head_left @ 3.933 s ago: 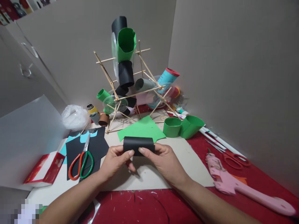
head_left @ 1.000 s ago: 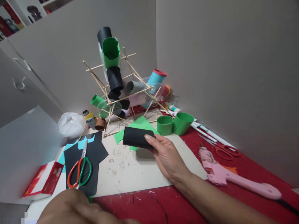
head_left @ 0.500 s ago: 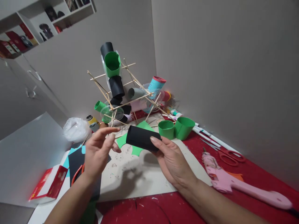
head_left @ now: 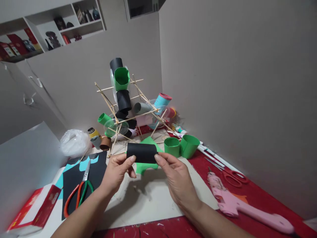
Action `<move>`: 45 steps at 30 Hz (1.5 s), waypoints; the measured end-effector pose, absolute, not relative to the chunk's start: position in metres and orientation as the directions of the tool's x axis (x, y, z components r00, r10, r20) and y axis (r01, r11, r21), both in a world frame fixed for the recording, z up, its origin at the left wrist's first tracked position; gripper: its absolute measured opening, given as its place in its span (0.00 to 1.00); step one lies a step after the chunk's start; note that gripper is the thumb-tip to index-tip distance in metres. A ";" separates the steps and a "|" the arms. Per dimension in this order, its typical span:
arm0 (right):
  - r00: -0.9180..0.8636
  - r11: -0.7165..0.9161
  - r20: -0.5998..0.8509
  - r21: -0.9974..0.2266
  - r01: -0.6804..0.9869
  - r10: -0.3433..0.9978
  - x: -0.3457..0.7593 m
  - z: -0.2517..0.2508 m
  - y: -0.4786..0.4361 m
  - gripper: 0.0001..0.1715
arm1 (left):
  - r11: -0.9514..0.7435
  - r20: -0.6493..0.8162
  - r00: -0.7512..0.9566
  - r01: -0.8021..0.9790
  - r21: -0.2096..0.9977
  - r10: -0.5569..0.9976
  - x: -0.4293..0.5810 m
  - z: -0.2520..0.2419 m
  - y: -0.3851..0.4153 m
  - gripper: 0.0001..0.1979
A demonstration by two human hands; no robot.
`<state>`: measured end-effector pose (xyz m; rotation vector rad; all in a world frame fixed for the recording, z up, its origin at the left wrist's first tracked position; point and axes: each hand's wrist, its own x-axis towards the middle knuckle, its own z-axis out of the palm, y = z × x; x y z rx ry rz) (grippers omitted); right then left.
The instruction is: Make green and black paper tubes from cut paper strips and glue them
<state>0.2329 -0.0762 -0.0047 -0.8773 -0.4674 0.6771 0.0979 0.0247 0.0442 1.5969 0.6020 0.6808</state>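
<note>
A black paper tube lies level between my two hands, above the pale work board. My left hand pinches its left end between thumb and fingers. At the other end, my right hand grips it the same way. Behind and below the tube lies a cut green sheet, partly covered by it. Two green paper cups stand to the right of the sheet. Farther back rises a frame of wooden sticks bearing black, green and blue tubes.
A pink glue gun and red-handled scissors lie on the red cloth at right. At left, scissors with red and green handles rest on black paper, near a red box and a white plastic bag.
My left hand has moved in and taken hold of the tube's left end; before, it was apart with fingers spread. The tube has turned more level. The camera view has shifted.
</note>
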 end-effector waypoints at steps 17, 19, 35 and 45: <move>0.635 0.309 0.212 -0.950 -0.044 0.743 0.231 -0.001 -0.079 0.18 | 0.082 -0.011 0.708 -0.067 0.994 0.707 0.104 0.022 0.025 0.16; 0.648 0.310 0.213 -0.950 -0.037 0.731 0.231 -0.001 -0.079 0.17 | 0.065 0.008 0.699 -0.078 0.995 0.715 0.103 0.020 0.026 0.15; 0.603 0.268 0.205 -0.963 -0.016 0.771 0.234 -0.007 -0.078 0.18 | 0.036 0.018 0.720 -0.059 0.998 0.694 0.103 0.017 0.022 0.16; 0.683 0.393 0.175 -0.902 -0.178 0.709 0.243 -0.012 -0.074 0.18 | 0.081 0.017 0.692 -0.108 0.991 0.721 0.103 0.022 0.025 0.15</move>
